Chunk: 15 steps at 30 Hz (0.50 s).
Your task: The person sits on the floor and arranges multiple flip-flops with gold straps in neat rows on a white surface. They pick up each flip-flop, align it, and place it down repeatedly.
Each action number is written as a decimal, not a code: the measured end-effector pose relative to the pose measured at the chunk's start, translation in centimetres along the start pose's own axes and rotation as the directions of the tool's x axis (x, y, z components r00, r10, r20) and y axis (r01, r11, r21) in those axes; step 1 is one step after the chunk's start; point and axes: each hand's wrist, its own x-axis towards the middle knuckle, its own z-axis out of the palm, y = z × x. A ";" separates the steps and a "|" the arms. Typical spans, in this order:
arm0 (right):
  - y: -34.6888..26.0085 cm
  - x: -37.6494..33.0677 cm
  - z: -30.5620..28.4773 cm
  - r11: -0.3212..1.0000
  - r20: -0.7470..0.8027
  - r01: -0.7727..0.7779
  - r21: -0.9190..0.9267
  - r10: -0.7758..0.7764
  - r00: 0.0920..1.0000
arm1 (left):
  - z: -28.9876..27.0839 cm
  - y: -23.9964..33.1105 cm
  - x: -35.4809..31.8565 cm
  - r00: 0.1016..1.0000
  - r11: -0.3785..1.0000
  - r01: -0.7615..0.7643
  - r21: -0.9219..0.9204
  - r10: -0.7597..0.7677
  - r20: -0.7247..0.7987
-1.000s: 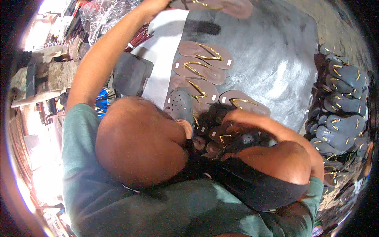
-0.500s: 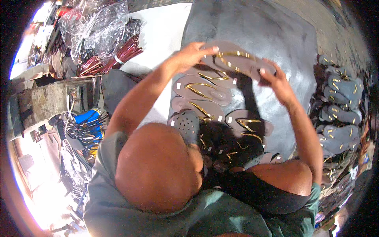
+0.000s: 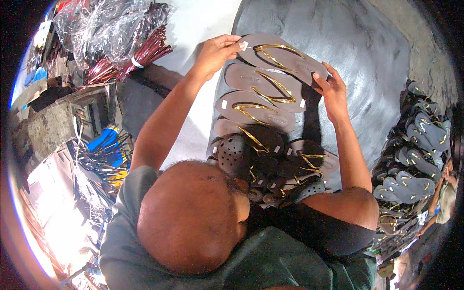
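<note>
A grey-brown flip-flop (image 3: 270, 54) with a gold V-shaped strap lies across the far end of a row of like ones, held at both ends. My left hand (image 3: 217, 54) pinches its left end, where a small white sticker shows by the fingertips. On the opposite end, my right hand (image 3: 332, 89) grips with the thumb on top and fingers beyond the edge. Closer in, a second flip-flop (image 3: 241, 77) and a third flip-flop (image 3: 237, 107) lie with ends alternating, overlapping slightly. Shadow darkens more pairs nearer my body.
Dark sheeting (image 3: 357, 92) spreads beneath the row, beside a white surface (image 3: 193, 24). Bundled dark-red straps (image 3: 150, 50) and clear plastic wrap (image 3: 108, 24) sit far left. Stacked flip-flops (image 3: 411, 186) line the right side. A perforated clog (image 3: 232, 153) stands beside the row's near end.
Both hands have carried the flip-flop slightly away from me, onto the row's far end. It was blurred and tilted before; now its top faces up and the sticker shows.
</note>
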 end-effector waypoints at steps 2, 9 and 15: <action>0.6 0.4 0.4 1.000 -0.016 0.028 -0.002 -0.028 0.999 | -0.3 -0.6 0.4 1.000 1.000 0.002 0.004 -0.002 0.004; 1.4 1.1 0.5 0.998 -0.029 0.047 -0.029 -0.047 0.998 | -0.4 -1.2 0.4 0.999 0.996 -0.033 0.088 0.032 0.011; 1.9 1.2 0.4 0.991 -0.007 0.044 -0.127 -0.045 0.999 | -1.3 -1.5 1.0 0.998 0.989 -0.029 0.143 0.022 0.053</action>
